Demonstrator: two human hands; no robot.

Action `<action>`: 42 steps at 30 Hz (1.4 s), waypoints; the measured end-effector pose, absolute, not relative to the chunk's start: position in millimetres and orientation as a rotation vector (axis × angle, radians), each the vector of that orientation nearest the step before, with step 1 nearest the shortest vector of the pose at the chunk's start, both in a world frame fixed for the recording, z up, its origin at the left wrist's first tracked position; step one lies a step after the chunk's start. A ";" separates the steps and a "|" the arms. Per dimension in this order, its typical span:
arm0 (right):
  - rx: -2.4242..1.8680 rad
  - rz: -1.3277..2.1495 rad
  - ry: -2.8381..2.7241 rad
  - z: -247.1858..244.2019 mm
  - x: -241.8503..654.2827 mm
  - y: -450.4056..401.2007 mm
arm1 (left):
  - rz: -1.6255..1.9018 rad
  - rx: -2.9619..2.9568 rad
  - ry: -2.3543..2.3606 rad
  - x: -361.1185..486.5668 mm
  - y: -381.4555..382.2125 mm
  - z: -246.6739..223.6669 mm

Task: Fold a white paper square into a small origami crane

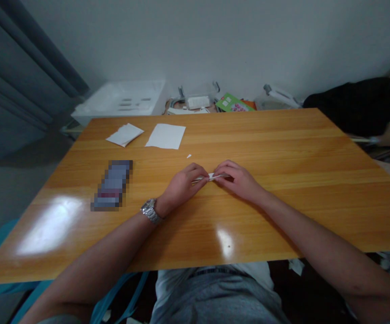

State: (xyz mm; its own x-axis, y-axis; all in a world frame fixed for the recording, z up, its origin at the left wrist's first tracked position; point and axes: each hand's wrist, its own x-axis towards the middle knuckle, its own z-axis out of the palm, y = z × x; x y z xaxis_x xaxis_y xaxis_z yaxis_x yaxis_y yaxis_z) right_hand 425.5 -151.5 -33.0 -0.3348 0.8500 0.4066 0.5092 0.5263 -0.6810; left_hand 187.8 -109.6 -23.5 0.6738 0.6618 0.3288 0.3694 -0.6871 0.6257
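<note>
Between my two hands is a small, narrow piece of folded white paper, partly covered by my fingers. My left hand, with a metal watch on its wrist, pinches the left end. At the other end, my right hand grips the paper between thumb and fingers. Both hands are close together, low over the middle of the wooden table. A tiny white paper scrap lies just beyond my left hand.
A square white sheet and a stack of folded white paper lie at the far left. A pixelated phone-like object is left of my arm. Behind the table stand a white foam box and a green booklet.
</note>
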 end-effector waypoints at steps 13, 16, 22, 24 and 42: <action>-1.155 0.533 -2.032 -37.6 424.1 -149.9 | 0.756 2.521 0.859 192.0 -105.9 -29.6; -1.155 0.531 -2.040 -37.6 423.4 -149.8 | 0.757 2.531 0.852 192.6 -107.1 -29.3; -1.170 0.527 -2.025 -37.0 421.9 -149.6 | 0.719 2.547 0.861 193.3 -106.4 -28.0; -1.176 0.532 -2.021 -37.0 421.6 -149.7 | 0.714 2.557 0.855 193.1 -105.4 -28.1; -1.145 0.533 -1.981 -30.2 423.8 -151.0 | 0.676 2.504 0.840 190.5 -107.7 -27.2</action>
State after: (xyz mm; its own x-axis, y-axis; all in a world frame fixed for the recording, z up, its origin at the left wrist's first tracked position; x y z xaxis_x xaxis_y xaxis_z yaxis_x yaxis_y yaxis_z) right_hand 423.8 -151.0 -30.2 -0.2983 0.8612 0.4116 0.5382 0.5079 -0.6726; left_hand 190.5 -107.7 -27.2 0.7005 0.6420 0.3118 0.4416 -0.7331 0.5172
